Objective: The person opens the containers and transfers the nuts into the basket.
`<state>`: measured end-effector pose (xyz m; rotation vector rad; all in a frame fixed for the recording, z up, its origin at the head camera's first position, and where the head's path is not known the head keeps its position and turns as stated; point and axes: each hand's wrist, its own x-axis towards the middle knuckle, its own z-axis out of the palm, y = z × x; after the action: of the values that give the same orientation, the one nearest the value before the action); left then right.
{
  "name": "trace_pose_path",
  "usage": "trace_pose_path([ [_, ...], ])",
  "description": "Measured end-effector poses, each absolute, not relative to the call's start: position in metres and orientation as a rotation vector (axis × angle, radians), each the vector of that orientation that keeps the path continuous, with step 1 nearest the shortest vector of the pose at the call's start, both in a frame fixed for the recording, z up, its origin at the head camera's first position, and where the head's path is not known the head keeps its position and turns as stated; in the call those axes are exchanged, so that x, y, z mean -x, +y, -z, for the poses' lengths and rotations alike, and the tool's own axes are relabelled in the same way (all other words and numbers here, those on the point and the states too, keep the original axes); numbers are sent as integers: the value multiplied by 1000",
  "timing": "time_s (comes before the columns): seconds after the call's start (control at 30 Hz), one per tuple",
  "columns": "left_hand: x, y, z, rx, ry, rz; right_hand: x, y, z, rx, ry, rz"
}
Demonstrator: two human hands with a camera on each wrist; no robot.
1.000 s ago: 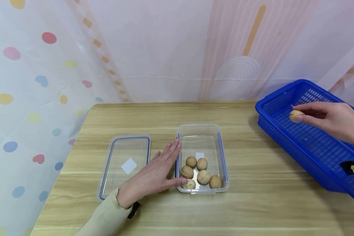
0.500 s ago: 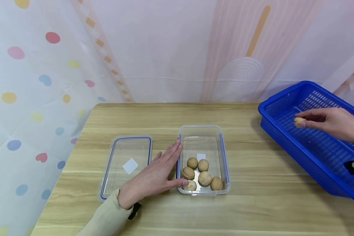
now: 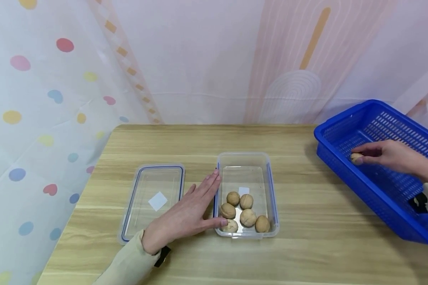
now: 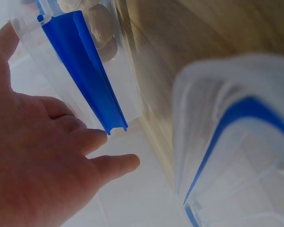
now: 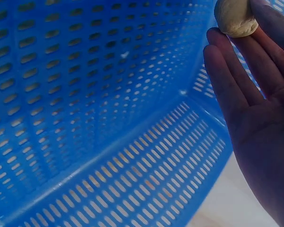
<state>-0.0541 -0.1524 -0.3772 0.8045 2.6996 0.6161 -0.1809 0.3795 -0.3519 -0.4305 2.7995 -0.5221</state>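
My right hand [image 3: 396, 156] pinches a walnut [image 3: 356, 157] between thumb and fingertips, over the blue basket [image 3: 356, 184] on the right. In the right wrist view the walnut [image 5: 235, 19] sits at the fingertips, with basket mesh behind. My left hand [image 3: 187, 215] rests against the left side of a clear plastic container [image 3: 242, 158], fingers straight and thumb over its near left rim. Several walnuts [image 3: 247, 217] lie in the near part of that container. A blue side clip [image 4: 85, 71] on the container shows beside the left fingers in the left wrist view.
A clear lid [image 3: 158, 182] with a blue seal and a white label lies on the wooden table [image 3: 214, 138], left of the container. Behind the table hangs a patterned cloth [image 3: 199, 59].
My right hand has lowered toward the near left wall of the basket, still pinching the walnut. My left hand stays against the container, and the walnuts inside have not moved.
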Motion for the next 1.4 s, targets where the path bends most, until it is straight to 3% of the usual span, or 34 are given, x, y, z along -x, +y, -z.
trace_pose_path([
  [0.77,53,-154,378,-812,2708,-618,180,377,367,483,2694,585],
  [1.4,53,-153,378,-797,2694,-616,163,382,337,350,2767,579],
])
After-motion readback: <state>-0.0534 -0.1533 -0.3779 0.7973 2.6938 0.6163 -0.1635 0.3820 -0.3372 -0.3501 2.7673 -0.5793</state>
